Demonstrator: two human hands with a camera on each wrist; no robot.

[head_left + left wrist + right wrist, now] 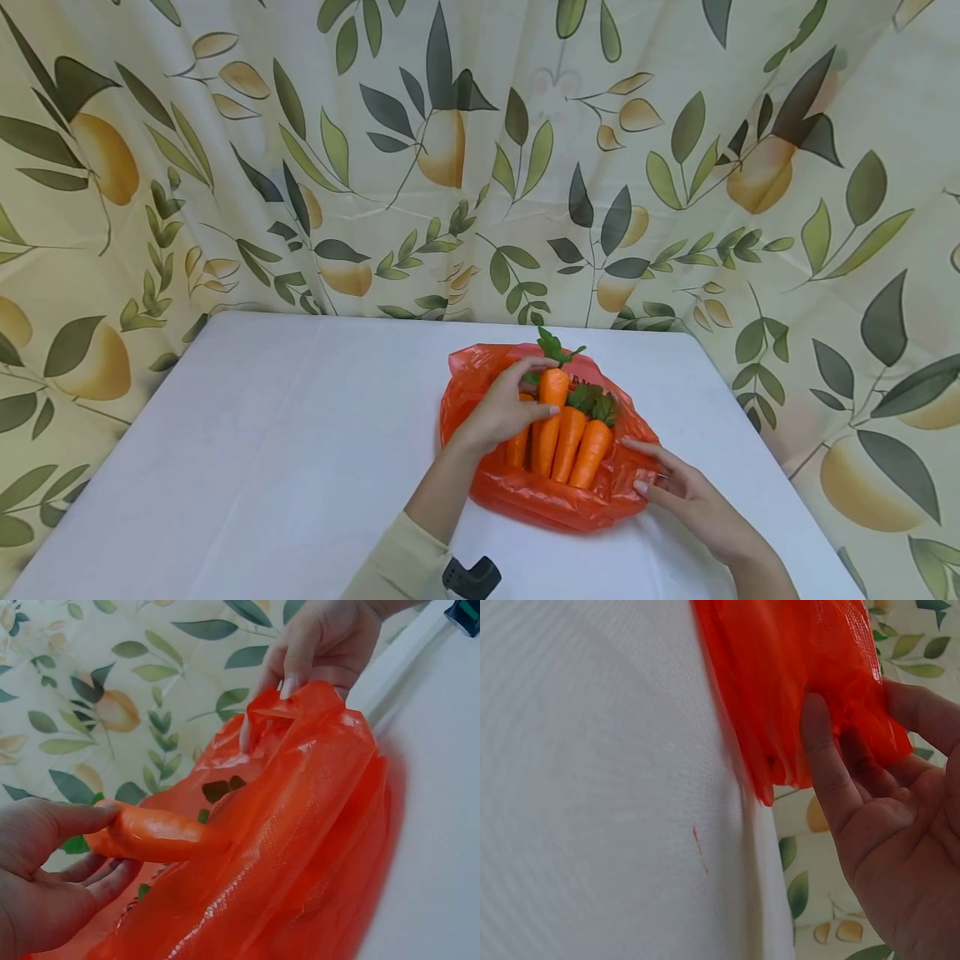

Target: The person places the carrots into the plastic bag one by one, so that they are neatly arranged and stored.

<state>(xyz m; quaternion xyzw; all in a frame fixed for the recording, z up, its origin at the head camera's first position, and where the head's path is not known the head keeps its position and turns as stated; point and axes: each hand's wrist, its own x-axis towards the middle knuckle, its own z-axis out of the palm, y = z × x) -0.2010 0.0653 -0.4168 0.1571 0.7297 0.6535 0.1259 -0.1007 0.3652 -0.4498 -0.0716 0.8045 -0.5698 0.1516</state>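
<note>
Several carrots with green leafy tops lie side by side in an orange-red plastic bag (pixel 540 508) on the white table. My left hand (pixel 510 408) grips one carrot (pixel 553 385) near its leafy end, thumb on one side and fingers on the other. In the left wrist view that carrot (pixel 154 834) sticks out of the bag's mouth, its lower part behind the plastic. At the bag's right edge, my right hand (pixel 686 496) holds the plastic between thumb and fingers. The right wrist view shows this hand (pixel 885 825) with the bag's edge (pixel 847 712) gathered in its fingers.
The white tabletop (pixel 285 442) stretches out to the left of the bag. Behind it hangs a curtain (pixel 420 200) printed with fruit and leaves. A dark band (pixel 471 577) is on the left wrist, below a light sleeve (pixel 401 562).
</note>
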